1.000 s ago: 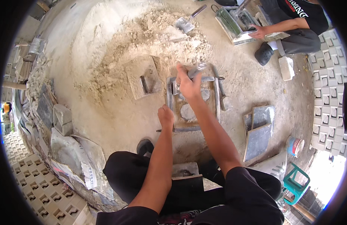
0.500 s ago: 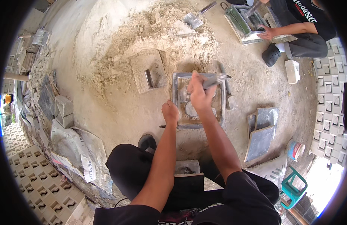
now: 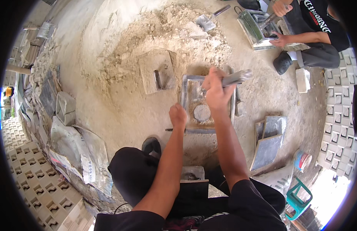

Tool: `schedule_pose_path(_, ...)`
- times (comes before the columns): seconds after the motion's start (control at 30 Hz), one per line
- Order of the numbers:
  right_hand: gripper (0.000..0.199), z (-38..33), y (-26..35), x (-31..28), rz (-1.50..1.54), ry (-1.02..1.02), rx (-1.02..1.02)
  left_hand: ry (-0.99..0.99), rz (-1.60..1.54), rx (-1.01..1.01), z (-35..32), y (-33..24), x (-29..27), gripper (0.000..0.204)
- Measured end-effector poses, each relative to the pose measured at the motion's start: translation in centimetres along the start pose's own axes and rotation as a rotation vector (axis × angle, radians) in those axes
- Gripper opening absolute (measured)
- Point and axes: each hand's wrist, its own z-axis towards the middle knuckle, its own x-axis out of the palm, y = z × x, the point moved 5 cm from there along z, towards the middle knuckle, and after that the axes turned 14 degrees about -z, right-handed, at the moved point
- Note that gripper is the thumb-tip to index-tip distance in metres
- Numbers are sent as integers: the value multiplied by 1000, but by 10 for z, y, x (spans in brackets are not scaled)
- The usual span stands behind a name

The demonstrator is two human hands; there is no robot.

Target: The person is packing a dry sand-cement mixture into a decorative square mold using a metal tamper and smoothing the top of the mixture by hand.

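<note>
A square metal mould (image 3: 187, 101) lies on the sandy ground before me, with a round hollow (image 3: 202, 112) in its sand-filled middle. My right hand (image 3: 216, 91) hovers over the mould, closed on a grey metal bar (image 3: 234, 79) that points to the right. At the mould's near left corner my left hand (image 3: 178, 116) rests as a fist, close to a thin rod on the ground; I cannot tell whether it grips anything.
A flat trowel board (image 3: 157, 71) lies left of the mould by a sand heap (image 3: 163, 30) with a shovel (image 3: 209, 20). Another person (image 3: 309, 34) works a mould at upper right. Metal plates (image 3: 269, 140), a green stool (image 3: 299, 194), sacks (image 3: 70, 138) and stacked patterned blocks (image 3: 340, 115) surround me.
My right hand has gone from open fingers over the mould to gripping the metal bar. The view has shifted slightly; my left hand stays at the mould's corner.
</note>
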Motion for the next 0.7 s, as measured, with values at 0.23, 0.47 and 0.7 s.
schedule_pose_path(0.23, 40, -10, -47, 14, -105, 46, -31, -9, 9, 5, -3, -3, 3, 50)
schedule_pose_path(0.47, 42, -7, -9, 13, 15, 12, 10, -40, 11, 40, 6, 6, -1, 50)
schedule_pose_path(0.7, 42, -27, -47, 8, -162, 31, 51, -21, -10, 36, -3, -12, 4, 51)
